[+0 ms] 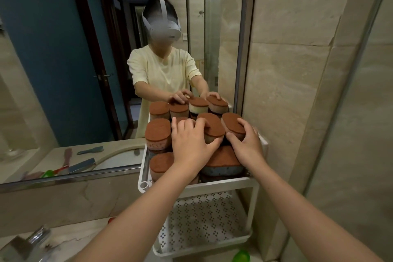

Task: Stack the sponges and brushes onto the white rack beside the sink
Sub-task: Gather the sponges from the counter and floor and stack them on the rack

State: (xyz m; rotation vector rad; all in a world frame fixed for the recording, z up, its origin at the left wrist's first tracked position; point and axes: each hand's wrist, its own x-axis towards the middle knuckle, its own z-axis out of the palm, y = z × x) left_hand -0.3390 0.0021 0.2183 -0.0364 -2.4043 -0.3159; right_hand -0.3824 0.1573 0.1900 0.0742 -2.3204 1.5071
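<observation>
Several oval sponges with brown scouring tops are piled on the top shelf of the white rack (225, 184), which stands against the mirror. My left hand (189, 142) rests on the pile, its fingers wrapped over a middle sponge (212, 127) in the upper layer. My right hand (246, 142) grips the rightmost upper sponge (232, 122) from its near side. Another sponge stack (158, 132) stands at the left, and lower sponges (161, 162) lie beneath. No brush is on the rack.
The rack's lower perforated shelf (204, 219) holds nothing. A chrome tap (32, 240) is at the lower left. A green object (241, 256) lies on the counter by the rack's foot. The mirror reflects a person, brushes and the sink. A tiled wall stands on the right.
</observation>
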